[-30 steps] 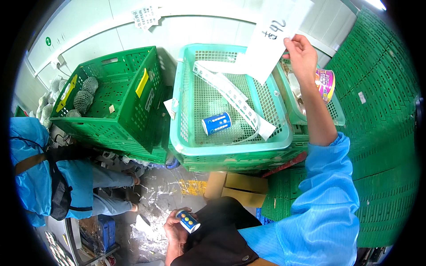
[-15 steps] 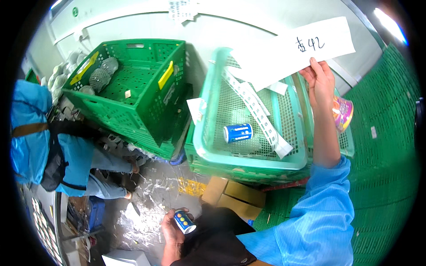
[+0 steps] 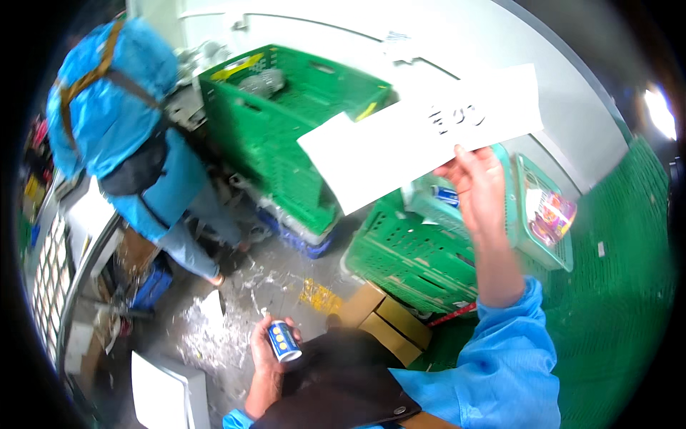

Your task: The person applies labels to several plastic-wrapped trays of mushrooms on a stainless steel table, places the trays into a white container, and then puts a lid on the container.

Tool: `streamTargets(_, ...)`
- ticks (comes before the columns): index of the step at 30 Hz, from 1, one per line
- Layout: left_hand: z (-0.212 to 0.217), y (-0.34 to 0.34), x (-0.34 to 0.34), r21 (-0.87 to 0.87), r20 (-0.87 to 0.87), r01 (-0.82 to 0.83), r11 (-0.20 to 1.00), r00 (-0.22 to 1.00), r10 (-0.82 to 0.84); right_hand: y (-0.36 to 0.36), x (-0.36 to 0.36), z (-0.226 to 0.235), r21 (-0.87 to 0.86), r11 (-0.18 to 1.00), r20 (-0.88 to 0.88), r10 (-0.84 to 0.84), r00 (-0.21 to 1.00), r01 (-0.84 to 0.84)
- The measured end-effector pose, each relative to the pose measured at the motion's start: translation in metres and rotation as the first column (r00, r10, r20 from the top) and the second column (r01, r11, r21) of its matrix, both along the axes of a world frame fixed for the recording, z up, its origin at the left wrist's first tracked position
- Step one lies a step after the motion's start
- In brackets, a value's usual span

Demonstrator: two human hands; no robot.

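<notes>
My right hand (image 3: 477, 187) is raised and pinches the lower edge of a long white paper sheet (image 3: 382, 151) with dark handwriting on it. Low down at the left, my left hand (image 3: 263, 352) is wrapped round a small blue can (image 3: 284, 342) with yellow round marks, its pale end tilted toward me. Behind my right wrist stands a mint-green mesh basket (image 3: 421, 205), partly covered by the paper and my arm. A second blue can (image 3: 446, 195) lies in it. To the right, another mint basket (image 3: 547, 249) holds a colourful package (image 3: 554, 218).
A large green crate (image 3: 268, 146) with grey mesh-wrapped items stands at the back left. Stacked green crates (image 3: 421, 250) support the mint basket. A person in blue (image 3: 161, 171) is at the left. Below are a cardboard box (image 3: 391, 329) and a white box (image 3: 166, 393).
My view has swung left, so the crates and baskets appear further right. The paper has moved left relative to the baskets and now covers part of the near one. Both hands keep their holds.
</notes>
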State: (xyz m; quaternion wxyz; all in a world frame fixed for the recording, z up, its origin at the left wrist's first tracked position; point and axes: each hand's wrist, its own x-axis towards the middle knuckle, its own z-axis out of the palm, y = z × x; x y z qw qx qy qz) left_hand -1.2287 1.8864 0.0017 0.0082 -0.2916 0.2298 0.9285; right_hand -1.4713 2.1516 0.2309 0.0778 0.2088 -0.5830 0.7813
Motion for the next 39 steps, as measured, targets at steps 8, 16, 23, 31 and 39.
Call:
streamTargets(8,-0.015,-0.081,0.105,0.07,-0.058,-0.271,0.96,0.96,0.275,-0.199,0.121,-0.085,-0.096,0.87,0.374,0.482,0.792,-0.483)
streamTargets(16,0.009,-0.132,0.23,-0.283,-0.249,-0.558,0.78,0.828,0.502,-0.314,0.257,-0.169,-0.115,0.713,0.604,0.603,0.521,-0.692)
streamTargets(23,-0.005,-0.142,0.333,-0.464,-0.082,-0.609,0.643,0.753,0.653,-0.371,0.36,-0.207,-0.065,0.52,0.681,0.647,0.343,-0.852)
streamTargets(31,-0.001,-0.141,0.433,-0.386,-0.077,-0.824,0.416,0.478,0.875,-0.472,0.411,-0.198,0.209,0.332,0.566,0.726,0.391,-0.92)
streamTargets(39,-0.007,-0.141,0.532,-0.097,-0.46,-0.995,0.013,0.057,0.886,-0.58,0.53,-0.189,-0.12,0.021,0.696,0.715,-0.069,-0.993)
